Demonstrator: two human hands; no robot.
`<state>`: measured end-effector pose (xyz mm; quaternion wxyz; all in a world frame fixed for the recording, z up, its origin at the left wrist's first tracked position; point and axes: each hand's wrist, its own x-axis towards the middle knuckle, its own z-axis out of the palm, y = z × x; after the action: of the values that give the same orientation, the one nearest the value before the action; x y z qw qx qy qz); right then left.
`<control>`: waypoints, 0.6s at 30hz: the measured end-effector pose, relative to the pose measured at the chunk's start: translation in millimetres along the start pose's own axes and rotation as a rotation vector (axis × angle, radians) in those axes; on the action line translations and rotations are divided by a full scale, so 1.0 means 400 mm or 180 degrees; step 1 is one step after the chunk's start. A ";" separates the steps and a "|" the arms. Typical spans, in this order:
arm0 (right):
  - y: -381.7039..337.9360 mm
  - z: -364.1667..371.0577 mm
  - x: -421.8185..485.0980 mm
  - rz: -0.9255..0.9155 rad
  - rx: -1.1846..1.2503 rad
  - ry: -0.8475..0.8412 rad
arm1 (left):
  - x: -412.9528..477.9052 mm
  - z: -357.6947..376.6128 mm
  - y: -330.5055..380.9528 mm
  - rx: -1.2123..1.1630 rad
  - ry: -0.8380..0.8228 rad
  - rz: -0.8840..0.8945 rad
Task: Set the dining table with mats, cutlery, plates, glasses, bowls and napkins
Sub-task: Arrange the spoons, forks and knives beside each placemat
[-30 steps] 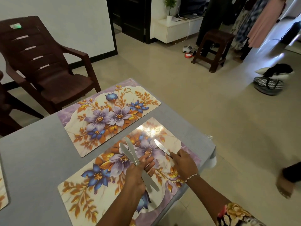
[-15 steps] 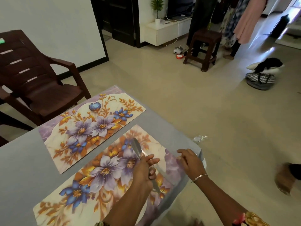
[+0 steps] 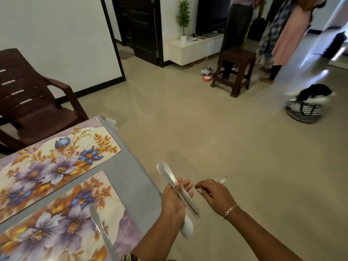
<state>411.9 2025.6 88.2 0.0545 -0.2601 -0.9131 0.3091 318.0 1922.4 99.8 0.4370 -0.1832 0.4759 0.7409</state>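
Knives (image 3: 166,173) were gripped in our left hand (image 3: 173,204), past the table's (image 3: 131,178) right edge, long axis pointing away; our right hand (image 3: 212,196), loosely curled and empty, hovered just beside them.

Far mat (image 3: 56,162) & near mat (image 3: 62,223) had purple & blue flowers w/ orange-gold leaves on cream, plus lilac marbled edges. Worktop (image 3: 131,178) was plain grey. Lone knife (image 3: 99,227) & held knives (image 3: 166,173) were silver. Chair (image 3: 37,110) & stool (image 3: 235,70) were dark brown, floor (image 3: 207,138) beige. Bag (image 3: 304,112) had a black & white zigzag. Bracelet (image 3: 230,210) was silver, hanging garment (image 3: 290,34) pink.
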 end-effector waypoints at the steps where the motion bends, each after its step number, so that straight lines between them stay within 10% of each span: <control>1: 0.013 -0.015 0.022 -0.0044 -0.0007 -0.0054 | 0.009 0.021 -0.002 -0.0036 -0.0002 0.0004; 18: 0.063 -0.125 0.755 -0.0657 -0.0023 -0.1189 | 0.487 0.310 0.275 -0.0745 0.0304 0.0226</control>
<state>176.5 2223.1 94.9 -0.0852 -0.1036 -0.9303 0.3415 138.4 2103.6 85.3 0.3629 -0.2511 0.4127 0.7968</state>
